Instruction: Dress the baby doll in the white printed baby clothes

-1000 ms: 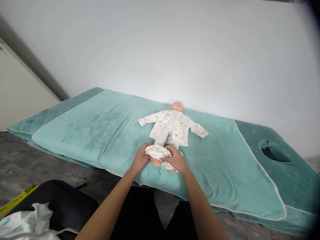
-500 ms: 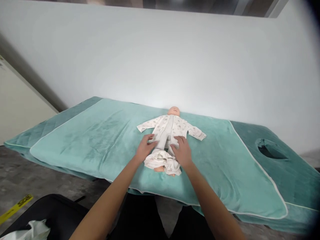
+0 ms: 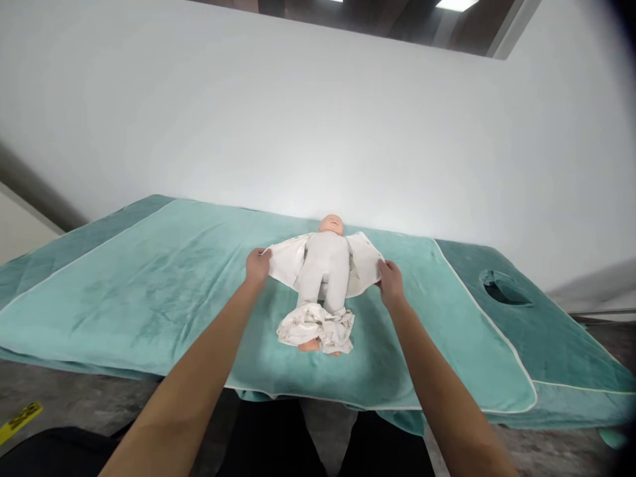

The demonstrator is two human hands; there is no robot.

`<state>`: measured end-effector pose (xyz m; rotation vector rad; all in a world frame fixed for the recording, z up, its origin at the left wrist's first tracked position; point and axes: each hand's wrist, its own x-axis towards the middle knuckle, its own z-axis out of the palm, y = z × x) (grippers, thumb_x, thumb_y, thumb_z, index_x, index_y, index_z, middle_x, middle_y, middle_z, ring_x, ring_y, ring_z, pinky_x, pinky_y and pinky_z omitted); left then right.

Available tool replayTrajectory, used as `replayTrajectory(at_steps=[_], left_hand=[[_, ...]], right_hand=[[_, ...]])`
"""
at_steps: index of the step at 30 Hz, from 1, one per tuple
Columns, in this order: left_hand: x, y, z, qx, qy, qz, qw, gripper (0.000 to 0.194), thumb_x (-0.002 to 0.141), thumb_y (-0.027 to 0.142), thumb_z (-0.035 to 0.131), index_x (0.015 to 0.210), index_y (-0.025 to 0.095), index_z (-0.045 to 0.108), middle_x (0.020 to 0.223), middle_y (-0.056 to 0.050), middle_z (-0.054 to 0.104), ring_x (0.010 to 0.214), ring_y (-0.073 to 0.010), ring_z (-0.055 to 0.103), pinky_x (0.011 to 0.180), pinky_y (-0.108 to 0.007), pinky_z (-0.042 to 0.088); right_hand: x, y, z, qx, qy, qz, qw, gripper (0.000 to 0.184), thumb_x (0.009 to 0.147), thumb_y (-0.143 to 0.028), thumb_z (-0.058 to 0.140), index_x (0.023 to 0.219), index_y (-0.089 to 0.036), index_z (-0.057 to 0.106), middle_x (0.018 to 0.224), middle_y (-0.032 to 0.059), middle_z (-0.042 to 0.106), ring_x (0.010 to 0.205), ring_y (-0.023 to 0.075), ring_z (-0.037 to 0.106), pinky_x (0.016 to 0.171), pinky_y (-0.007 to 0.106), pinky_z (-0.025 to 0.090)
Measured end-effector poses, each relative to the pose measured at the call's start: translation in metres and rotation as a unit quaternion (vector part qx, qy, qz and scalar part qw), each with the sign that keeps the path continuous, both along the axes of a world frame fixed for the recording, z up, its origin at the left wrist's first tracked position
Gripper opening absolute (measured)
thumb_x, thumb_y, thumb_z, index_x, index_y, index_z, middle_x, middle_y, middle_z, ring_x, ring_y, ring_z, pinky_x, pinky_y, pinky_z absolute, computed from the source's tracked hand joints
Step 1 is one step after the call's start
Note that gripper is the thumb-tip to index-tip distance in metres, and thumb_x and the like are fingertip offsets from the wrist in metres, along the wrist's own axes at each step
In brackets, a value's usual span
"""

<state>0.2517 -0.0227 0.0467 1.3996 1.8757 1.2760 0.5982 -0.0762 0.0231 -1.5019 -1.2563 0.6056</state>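
Note:
A baby doll (image 3: 326,265) with a grey cloth body lies on its back on a teal blanket (image 3: 149,285), head toward the wall. Its patterned white jacket (image 3: 288,260) is spread open to both sides. My left hand (image 3: 257,266) is closed on the jacket's left edge. My right hand (image 3: 390,283) is closed on the jacket's right edge. Bunched white trousers (image 3: 317,328) sit around the doll's ankles, with bare feet showing beneath them.
The blanket covers a teal massage table (image 3: 561,338) with a face hole (image 3: 503,291) at the right end. A white wall stands right behind it. Yellow tape (image 3: 18,419) marks the grey floor at lower left.
Both hands left the bunched trousers at the doll's legs, moved up to the torso, then outward, pulling the jacket flaps open. The camera tilted upward.

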Motion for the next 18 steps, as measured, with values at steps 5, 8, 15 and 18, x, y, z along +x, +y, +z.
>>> replayTrajectory(at_steps=[5, 8, 15, 18], left_hand=[[-0.028, -0.017, -0.03, 0.001, 0.02, 0.019, 1.0, 0.013, 0.079, 0.022, 0.058, 0.09, 0.018, 0.061, 0.095, -0.009, 0.064, 0.101, -0.0262, 0.058, 0.086, -0.035, 0.044], [-0.013, -0.03, -0.046, 0.02, 0.0, -0.066, 0.998, 0.015, 0.078, 0.027, 0.059, 0.09, 0.02, 0.064, 0.096, -0.008, 0.066, 0.101, -0.0246, 0.058, 0.087, -0.033, 0.046], [0.014, -0.071, -0.056, -0.069, -0.164, -0.316, 0.932, 0.023, 0.073, 0.04, 0.072, 0.077, 0.018, 0.069, 0.073, -0.002, 0.063, 0.073, -0.0185, 0.056, 0.069, -0.028, 0.045], [0.007, -0.09, -0.054, -0.081, -0.183, -0.39, 0.899, 0.025, 0.073, 0.039, 0.074, 0.086, 0.018, 0.072, 0.085, -0.004, 0.065, 0.082, -0.0205, 0.059, 0.075, -0.029, 0.048]], right_hand=[[0.016, -0.052, -0.009, 0.003, -0.044, -0.127, 0.991, 0.03, 0.079, -0.043, 0.057, 0.095, -0.019, 0.062, 0.097, 0.0123, 0.065, 0.087, 0.0244, 0.059, 0.077, 0.038, 0.049], [-0.014, -0.061, -0.019, 0.018, -0.057, -0.064, 0.996, 0.022, 0.079, -0.043, 0.058, 0.087, -0.023, 0.063, 0.091, 0.0103, 0.066, 0.081, 0.0244, 0.058, 0.074, 0.039, 0.05], [-0.063, -0.048, -0.056, -0.004, 0.005, 0.195, 0.981, 0.032, 0.08, -0.054, 0.068, 0.071, -0.023, 0.061, 0.075, -0.0001, 0.057, 0.072, 0.0173, 0.053, 0.071, 0.032, 0.047], [-0.054, -0.05, -0.059, 0.01, -0.004, 0.268, 0.963, 0.033, 0.075, -0.055, 0.075, 0.075, -0.023, 0.067, 0.087, 0.0027, 0.057, 0.081, 0.0189, 0.056, 0.077, 0.034, 0.048]])
